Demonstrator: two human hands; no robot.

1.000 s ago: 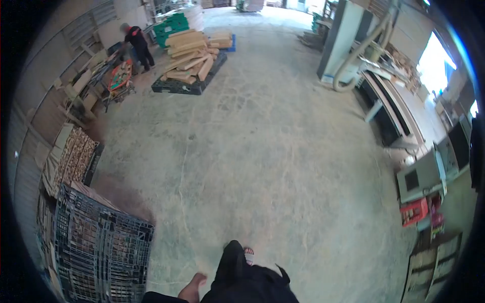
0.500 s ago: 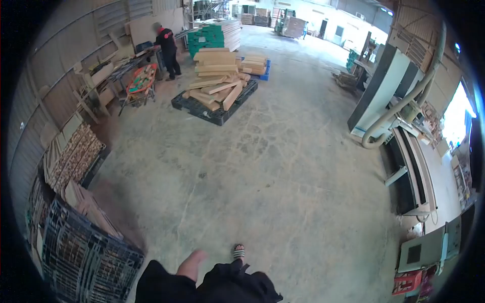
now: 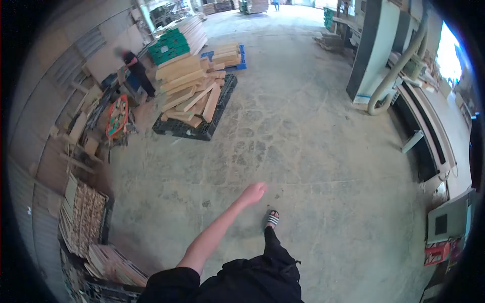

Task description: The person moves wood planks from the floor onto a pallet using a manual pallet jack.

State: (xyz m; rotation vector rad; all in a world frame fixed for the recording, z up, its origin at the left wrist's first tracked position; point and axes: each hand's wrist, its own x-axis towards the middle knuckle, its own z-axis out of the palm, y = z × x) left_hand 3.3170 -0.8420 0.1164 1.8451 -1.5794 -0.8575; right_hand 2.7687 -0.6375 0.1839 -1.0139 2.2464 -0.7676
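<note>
My left hand (image 3: 252, 193) is stretched forward above the concrete floor, its fingers curled into a loose fist with nothing visible in it. The bare forearm comes out of a black sleeve (image 3: 174, 284). Just below and to the right of the hand, one foot in a striped sandal (image 3: 273, 217) is on the floor. No object touches the hand. My right hand is out of view.
A black pallet (image 3: 204, 132) ahead on the left bears stacked timber (image 3: 184, 83). Beyond it stands a blue pallet (image 3: 243, 64) with more boards. A person (image 3: 139, 73) stands by the left wall bench. Machinery with a hose (image 3: 386, 91) lines the right; bundled wood strips (image 3: 88, 217) sit left.
My left arm has swung forward and right into full view. The camera has moved forward and tilted down, with the timber pallet now further left. The person by the bench leans more.
</note>
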